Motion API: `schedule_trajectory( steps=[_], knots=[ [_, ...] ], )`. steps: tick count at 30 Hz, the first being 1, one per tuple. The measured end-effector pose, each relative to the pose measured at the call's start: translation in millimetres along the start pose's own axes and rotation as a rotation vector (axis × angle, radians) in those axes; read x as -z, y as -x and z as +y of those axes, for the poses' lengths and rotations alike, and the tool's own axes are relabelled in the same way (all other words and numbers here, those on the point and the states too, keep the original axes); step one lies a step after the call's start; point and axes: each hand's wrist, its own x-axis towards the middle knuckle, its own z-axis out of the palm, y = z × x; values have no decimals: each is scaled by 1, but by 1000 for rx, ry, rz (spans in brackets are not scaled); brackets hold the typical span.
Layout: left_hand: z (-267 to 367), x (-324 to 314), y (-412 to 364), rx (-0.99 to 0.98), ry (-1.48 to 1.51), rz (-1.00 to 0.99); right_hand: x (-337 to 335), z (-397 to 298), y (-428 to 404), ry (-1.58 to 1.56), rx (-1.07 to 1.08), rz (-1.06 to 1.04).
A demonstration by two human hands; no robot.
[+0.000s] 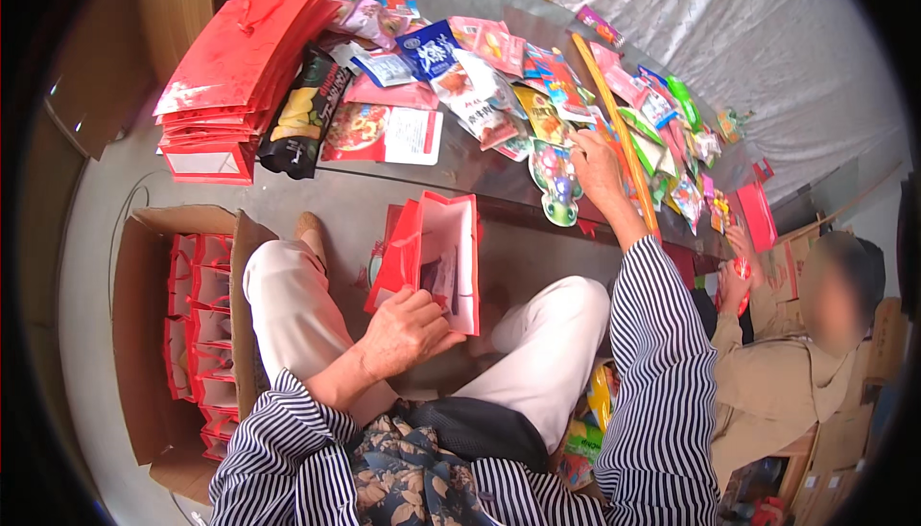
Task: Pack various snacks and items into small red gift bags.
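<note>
My left hand grips the near rim of a red paper gift bag between my knees. The bag's mouth faces up, showing a white lining and some dark and pale packets inside. My right hand is over the table's near edge among snack packets. Its fingertips are at a gold snack pouch and a green cartoon-shaped packet; whether they grasp either cannot be made out. Left of there lie a white-and-brown snack pouch, a blue pouch and a black chip bag.
Flat red gift bags are stacked at the table's left end. A cardboard box by my left leg holds several filled red bags. A long yellow stick divides the snack piles. At right a co-worker holds a red item.
</note>
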Motion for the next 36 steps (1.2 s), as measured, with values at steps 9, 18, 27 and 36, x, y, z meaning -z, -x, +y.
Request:
schedule_trajectory(
  steps=[9,18,27,36],
  knots=[
    [-4,1,-3,31,51,15,-44,-25,-82,0,93,0],
    [-3,7,-5,64,21,-45,-63,-42,-164,201,124,-123],
    [-8,8,-9,101,92,-55,-101,-16,-204,187,120,-190],
    [-1,10,-3,92,81,-47,-77,-8,-193,267,-226,121]
  ],
)
